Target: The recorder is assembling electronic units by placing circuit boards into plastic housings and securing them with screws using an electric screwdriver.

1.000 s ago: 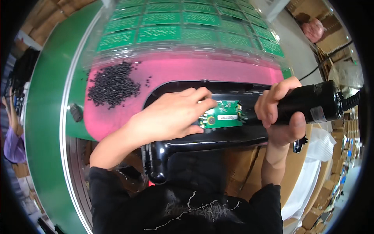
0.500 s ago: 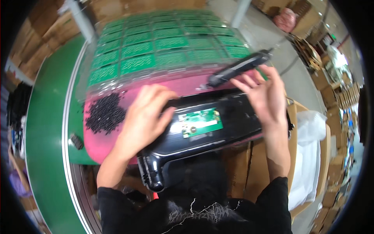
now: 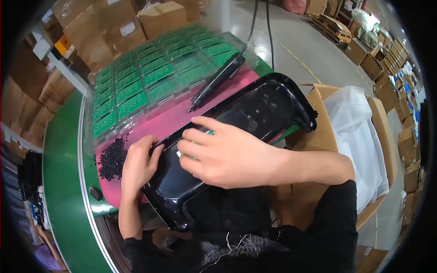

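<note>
A long black plastic housing [image 3: 268, 102] with raised ends lies slantwise before me, partly on the pink mat [image 3: 159, 122]. My left hand [image 3: 139, 166] is at its left end, thumb and fingers closed at the rim. Across the middle of the housing reaches my right hand [image 3: 218, 152], its fingers bent over a green circuit board [image 3: 210, 132]. Most of that board is hidden under the hand; only small bits show between the fingers. Beyond the housing a black electric screwdriver [image 3: 217, 82] rests with its tip toward me, touched by neither hand.
A heap of small black screws [image 3: 113, 159] lies by my left hand. Clear trays of green circuit boards [image 3: 154, 73] cover the table's far part. A small dark object [image 3: 95, 193] sits near the left edge. At right stands an open carton [image 3: 384, 136] with white foam wrap [image 3: 350, 120].
My right hand has left the screwdriver's side and come left over the circuit board. The screwdriver now rests farther from it. The view has turned, and the housing appears at a steeper slant.
</note>
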Motion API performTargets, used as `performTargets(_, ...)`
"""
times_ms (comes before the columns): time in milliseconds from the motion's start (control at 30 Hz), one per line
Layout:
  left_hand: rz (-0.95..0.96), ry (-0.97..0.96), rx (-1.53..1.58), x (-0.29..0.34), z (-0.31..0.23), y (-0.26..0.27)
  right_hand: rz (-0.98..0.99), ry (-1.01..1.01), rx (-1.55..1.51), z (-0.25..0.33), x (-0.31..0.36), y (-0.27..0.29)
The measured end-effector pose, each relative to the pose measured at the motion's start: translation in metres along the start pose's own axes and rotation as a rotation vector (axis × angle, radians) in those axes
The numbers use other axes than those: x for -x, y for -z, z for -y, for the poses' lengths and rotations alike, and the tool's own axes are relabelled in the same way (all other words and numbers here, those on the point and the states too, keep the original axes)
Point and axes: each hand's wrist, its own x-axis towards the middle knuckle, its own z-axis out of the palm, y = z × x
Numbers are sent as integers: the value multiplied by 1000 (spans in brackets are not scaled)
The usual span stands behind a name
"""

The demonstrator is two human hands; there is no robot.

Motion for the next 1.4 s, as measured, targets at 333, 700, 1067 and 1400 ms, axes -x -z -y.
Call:
performTargets(333,-1084,223,119,144,2,13,34,-28,-109,95,24,113)
performTargets(700,-1217,463,1113,253,69,94,408,-114,121,108,49,147)
performTargets(1067,-1104,291,-1072,337,282,115,455,-145,-216,69,124,137)
performTargets(1400,-1340,218,-80,230,153,62,142,-1574,467,-32,447,127)
